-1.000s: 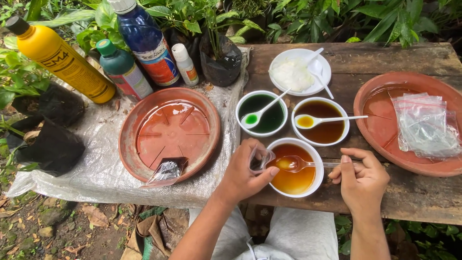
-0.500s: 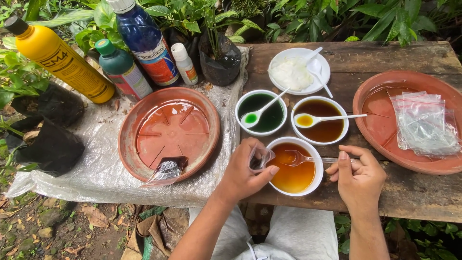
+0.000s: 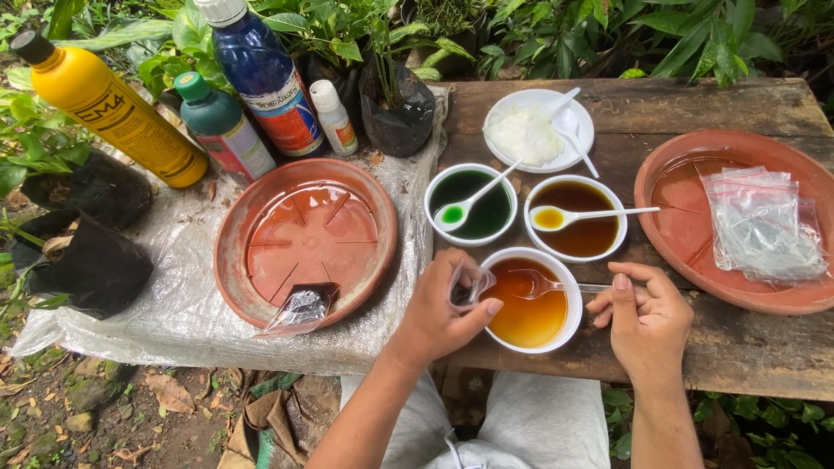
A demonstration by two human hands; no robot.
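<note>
My left hand (image 3: 439,313) pinches a small, flimsy plastic bag (image 3: 469,285) by its mouth, while my right hand's (image 3: 647,317) fingers grip the light spoon (image 3: 543,282) handle over the amber bowl (image 3: 532,300).

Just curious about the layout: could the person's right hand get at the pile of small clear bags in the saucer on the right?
Probably yes: the right hand holds a spoon, but the clear bags lie uncovered in the terracotta saucer beside it, nothing between.

A single head-worn camera looks steeply down from close above a wooden table (image 3: 695,347), taking in the person's left hand (image 3: 439,313), right hand (image 3: 647,321), the bowls and the bottles at the far edge.
</note>
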